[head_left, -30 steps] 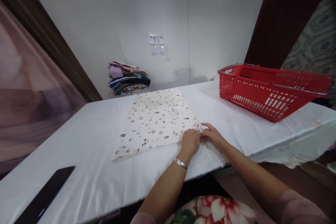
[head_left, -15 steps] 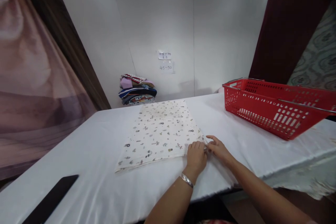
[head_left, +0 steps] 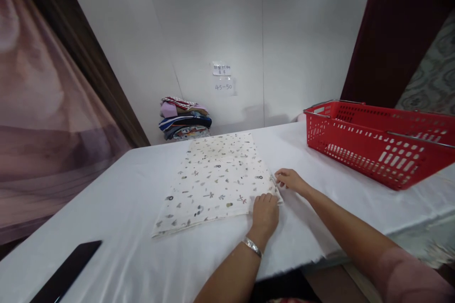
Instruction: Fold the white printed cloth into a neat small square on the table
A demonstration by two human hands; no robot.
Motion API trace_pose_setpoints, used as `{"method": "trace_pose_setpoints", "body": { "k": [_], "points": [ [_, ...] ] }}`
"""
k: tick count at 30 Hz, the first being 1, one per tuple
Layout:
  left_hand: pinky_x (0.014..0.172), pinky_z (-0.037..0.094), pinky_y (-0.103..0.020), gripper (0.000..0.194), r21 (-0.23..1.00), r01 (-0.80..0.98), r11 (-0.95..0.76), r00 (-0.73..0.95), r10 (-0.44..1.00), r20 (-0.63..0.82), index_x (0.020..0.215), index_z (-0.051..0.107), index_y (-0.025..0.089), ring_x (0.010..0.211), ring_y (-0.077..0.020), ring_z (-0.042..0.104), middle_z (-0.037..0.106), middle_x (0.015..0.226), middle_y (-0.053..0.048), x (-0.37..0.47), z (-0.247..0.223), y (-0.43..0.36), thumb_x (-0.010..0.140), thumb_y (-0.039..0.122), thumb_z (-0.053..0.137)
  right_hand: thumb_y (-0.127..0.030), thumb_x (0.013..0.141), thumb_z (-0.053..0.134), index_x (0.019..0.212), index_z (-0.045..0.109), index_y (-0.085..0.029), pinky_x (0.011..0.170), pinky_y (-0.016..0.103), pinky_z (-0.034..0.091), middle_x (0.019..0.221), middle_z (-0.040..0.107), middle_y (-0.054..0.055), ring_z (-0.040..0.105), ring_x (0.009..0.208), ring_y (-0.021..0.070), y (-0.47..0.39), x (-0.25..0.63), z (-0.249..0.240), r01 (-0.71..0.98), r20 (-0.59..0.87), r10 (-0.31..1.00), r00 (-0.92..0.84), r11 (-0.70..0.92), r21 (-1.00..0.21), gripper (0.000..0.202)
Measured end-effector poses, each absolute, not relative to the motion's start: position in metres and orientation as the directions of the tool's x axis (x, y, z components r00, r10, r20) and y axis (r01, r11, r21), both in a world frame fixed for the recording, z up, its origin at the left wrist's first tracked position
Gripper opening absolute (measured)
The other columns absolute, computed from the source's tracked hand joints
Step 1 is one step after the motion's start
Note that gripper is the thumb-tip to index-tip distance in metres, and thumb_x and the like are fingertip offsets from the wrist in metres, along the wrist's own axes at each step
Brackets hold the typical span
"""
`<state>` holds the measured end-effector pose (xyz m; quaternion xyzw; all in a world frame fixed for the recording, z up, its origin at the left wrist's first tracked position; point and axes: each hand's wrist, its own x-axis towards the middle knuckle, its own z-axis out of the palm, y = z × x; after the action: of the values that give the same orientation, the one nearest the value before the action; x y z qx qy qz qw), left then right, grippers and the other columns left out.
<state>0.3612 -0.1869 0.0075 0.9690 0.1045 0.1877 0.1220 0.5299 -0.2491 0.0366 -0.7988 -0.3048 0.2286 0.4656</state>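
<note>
A cream cloth with a small scattered print (head_left: 216,180) lies flat and folded on the white-covered table (head_left: 124,189). My left hand (head_left: 266,213), with a silver bracelet at the wrist, rests on the cloth's near right corner, its fingers bent over the fabric; their tips and any grip are hard to make out. Farther up the right edge, my right hand (head_left: 288,180) has its fingers closed in a pinch at the cloth's border.
A red plastic basket (head_left: 369,144) with metal handles stands at the right. Folded fabrics (head_left: 185,120) are stacked by the back wall, below paper labels (head_left: 223,86). A dark flat object (head_left: 67,270) lies near left; a pink curtain (head_left: 46,128) hangs left.
My right hand has moved away from my left hand, up along the cloth's right edge. My left hand has stayed at the near corner. The view has shifted slightly.
</note>
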Motion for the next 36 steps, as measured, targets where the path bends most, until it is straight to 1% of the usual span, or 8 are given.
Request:
{"method": "trace_pose_setpoints", "body": {
  "k": [6,11,15,20,23,26,32,36],
  "points": [
    [0.076,0.036,-0.034,0.015,0.277,0.167,-0.946,0.928,0.246,0.280,0.089,0.056,0.020,0.087,-0.0193,0.052,0.060,0.091,-0.003,0.364,0.006,-0.188,0.080,0.012,0.048,-0.018,0.073,0.052,0.072,0.064,-0.016,0.052,0.021,0.039,0.069,0.066,0.002,0.058,0.060,0.0125,-0.197,0.568,0.031,0.405,-0.020,0.674,0.738,-0.467,-0.786,0.012],
    [0.075,0.036,-0.033,0.015,0.291,0.164,-0.943,0.934,0.243,0.260,0.088,0.056,0.021,0.087,-0.0189,0.050,0.059,0.090,-0.003,0.364,0.004,-0.188,0.078,0.012,0.049,-0.026,0.074,0.059,0.069,0.065,-0.016,0.064,0.024,0.038,0.082,0.068,0.007,0.060,0.082,0.0197,-0.166,0.584,0.027,0.491,-0.002,0.651,0.759,-0.576,-0.654,0.013],
    [0.074,0.037,-0.033,0.016,0.354,0.160,-0.921,0.926,0.264,0.268,0.085,0.056,0.022,0.086,-0.0183,0.050,0.059,0.089,-0.002,0.363,0.004,-0.187,0.076,0.011,0.049,-0.031,0.074,0.060,0.073,0.066,-0.016,0.063,0.026,0.038,0.085,0.069,0.010,0.061,0.082,0.0222,-0.150,0.588,0.024,0.500,-0.044,0.637,0.770,-0.644,-0.579,0.016],
    [0.075,0.038,-0.033,0.017,0.417,0.158,-0.895,0.927,0.281,0.250,0.085,0.056,0.023,0.086,-0.0178,0.050,0.059,0.089,-0.002,0.363,0.004,-0.186,0.075,0.011,0.050,-0.025,0.075,0.057,0.082,0.067,-0.017,0.065,0.025,0.038,0.095,0.069,0.009,0.061,0.086,0.0206,-0.142,0.593,0.024,0.514,-0.058,0.636,0.769,-0.671,-0.534,0.015],
    [0.076,0.039,-0.033,0.018,0.432,0.162,-0.887,0.930,0.284,0.235,0.086,0.057,0.023,0.087,-0.0180,0.050,0.059,0.089,-0.002,0.363,0.005,-0.185,0.074,0.011,0.050,-0.024,0.078,0.053,0.086,0.067,-0.016,0.066,0.026,0.039,0.097,0.068,0.011,0.062,0.088,0.0216,-0.143,0.597,0.025,0.515,-0.070,0.629,0.774,-0.691,-0.507,0.019],
    [0.076,0.039,-0.033,0.017,0.436,0.154,-0.886,0.930,0.280,0.239,0.086,0.057,0.023,0.086,-0.0180,0.051,0.059,0.088,-0.003,0.362,0.005,-0.185,0.075,0.011,0.050,-0.024,0.075,0.057,0.083,0.068,-0.014,0.066,0.028,0.041,0.094,0.068,0.015,0.062,0.088,0.0252,-0.141,0.601,0.025,0.511,-0.112,0.619,0.778,-0.726,-0.459,0.017],
    [0.076,0.039,-0.034,0.016,0.452,0.141,-0.881,0.924,0.282,0.260,0.084,0.056,0.024,0.086,-0.0189,0.051,0.060,0.087,-0.002,0.362,0.004,-0.184,0.076,0.013,0.049,-0.038,0.076,0.060,0.088,0.066,-0.015,0.066,0.030,0.043,0.098,0.067,0.016,0.062,0.092,0.0283,-0.131,0.601,0.025,0.544,-0.131,0.630,0.765,-0.742,-0.391,0.027],
    [0.076,0.039,-0.035,0.014,0.470,0.138,-0.872,0.926,0.282,0.250,0.082,0.056,0.023,0.086,-0.0193,0.051,0.060,0.088,-0.002,0.363,0.003,-0.183,0.076,0.013,0.050,-0.036,0.077,0.059,0.087,0.065,-0.014,0.065,0.031,0.043,0.096,0.067,0.016,0.062,0.091,0.0283,-0.129,0.598,0.029,0.562,-0.126,0.637,0.760,-0.742,-0.365,0.024]
  ]
}}
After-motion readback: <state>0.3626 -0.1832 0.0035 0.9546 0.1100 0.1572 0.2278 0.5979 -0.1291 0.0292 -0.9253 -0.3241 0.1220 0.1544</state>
